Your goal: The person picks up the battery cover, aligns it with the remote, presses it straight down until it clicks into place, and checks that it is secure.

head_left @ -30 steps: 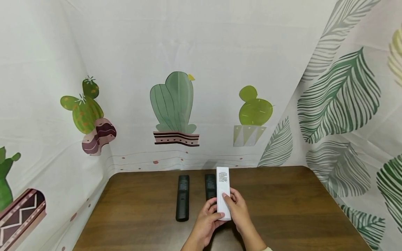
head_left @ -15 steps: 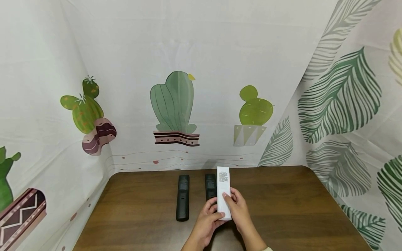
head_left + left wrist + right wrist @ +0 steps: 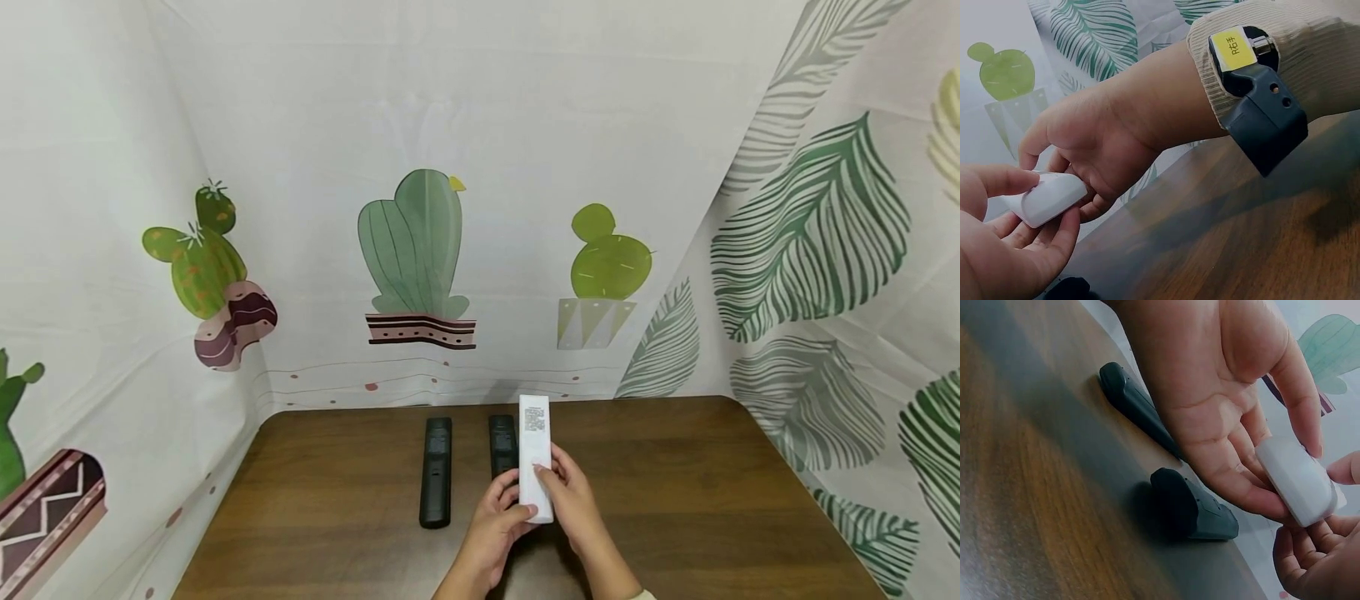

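A white remote control (image 3: 534, 446) is held up above the table with its printed label side showing in the head view. My left hand (image 3: 492, 527) grips its lower end, thumb on the label side and fingers behind. My right hand (image 3: 579, 502) holds it from the right, its thumb lying on the middle of the back. In the left wrist view the end of the white remote control (image 3: 1054, 199) shows between both hands. Two black remote controls lie on the table: one (image 3: 436, 473) to the left, the other (image 3: 502, 442) partly hidden behind my left hand and the white one.
The brown wooden table (image 3: 322, 500) has a far edge against a white cloth (image 3: 517, 167) printed with cacti and leaves. On the right wrist sits a dark camera mount (image 3: 1266, 119) over a beige sleeve (image 3: 1310, 56).
The white remote control and both hands have shifted up very slightly. The grip looks the same, and the black remote controls lie where they were.
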`<state>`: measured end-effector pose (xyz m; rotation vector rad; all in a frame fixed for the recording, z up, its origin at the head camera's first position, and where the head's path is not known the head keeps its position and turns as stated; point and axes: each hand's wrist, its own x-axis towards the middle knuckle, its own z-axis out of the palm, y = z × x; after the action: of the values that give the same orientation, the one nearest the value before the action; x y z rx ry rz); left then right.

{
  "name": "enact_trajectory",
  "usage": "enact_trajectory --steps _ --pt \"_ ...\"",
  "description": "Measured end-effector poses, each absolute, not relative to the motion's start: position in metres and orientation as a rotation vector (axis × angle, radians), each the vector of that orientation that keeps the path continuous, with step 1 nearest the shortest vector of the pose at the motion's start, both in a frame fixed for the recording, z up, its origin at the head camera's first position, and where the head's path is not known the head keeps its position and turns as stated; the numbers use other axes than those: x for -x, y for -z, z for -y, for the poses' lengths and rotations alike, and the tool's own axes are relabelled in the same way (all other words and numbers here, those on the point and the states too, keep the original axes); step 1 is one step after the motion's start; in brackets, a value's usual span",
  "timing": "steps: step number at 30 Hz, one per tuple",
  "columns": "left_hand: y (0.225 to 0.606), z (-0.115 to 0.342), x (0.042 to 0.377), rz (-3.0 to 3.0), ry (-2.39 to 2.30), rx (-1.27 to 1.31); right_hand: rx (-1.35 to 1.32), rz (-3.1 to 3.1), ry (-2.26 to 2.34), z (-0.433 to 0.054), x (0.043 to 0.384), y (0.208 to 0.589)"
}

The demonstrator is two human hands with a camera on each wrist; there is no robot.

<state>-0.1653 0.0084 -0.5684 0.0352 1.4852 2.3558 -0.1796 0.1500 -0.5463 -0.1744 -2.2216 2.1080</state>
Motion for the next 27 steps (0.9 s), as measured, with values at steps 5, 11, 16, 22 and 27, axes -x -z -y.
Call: enact_trajectory --steps 5,11,16,22,27 --pt "0.569 -0.010 0.165 -1.516 -2.338 -0.035 0.168 2.223 -2.123 -0.154 0.179 0.546" --pt "0.569 -0.012 0.165 -1.538 -2.318 -0.049 0.188 2.237 -2.112 -0.160 0.183 0.549" --pt "0.568 -0.013 0.164 -1.518 -2.326 -0.087 0.211 2.241 -2.100 -0.163 0.184 0.547" --pt "0.568 -0.014 0.163 -1.522 -2.315 -0.116 0.214 2.256 -2.094 -0.168 0.183 0.547" --pt "0.569 -0.015 0.163 -1.512 -2.299 -0.120 0.235 2.256 -2.091 -0.172 0.185 0.549"
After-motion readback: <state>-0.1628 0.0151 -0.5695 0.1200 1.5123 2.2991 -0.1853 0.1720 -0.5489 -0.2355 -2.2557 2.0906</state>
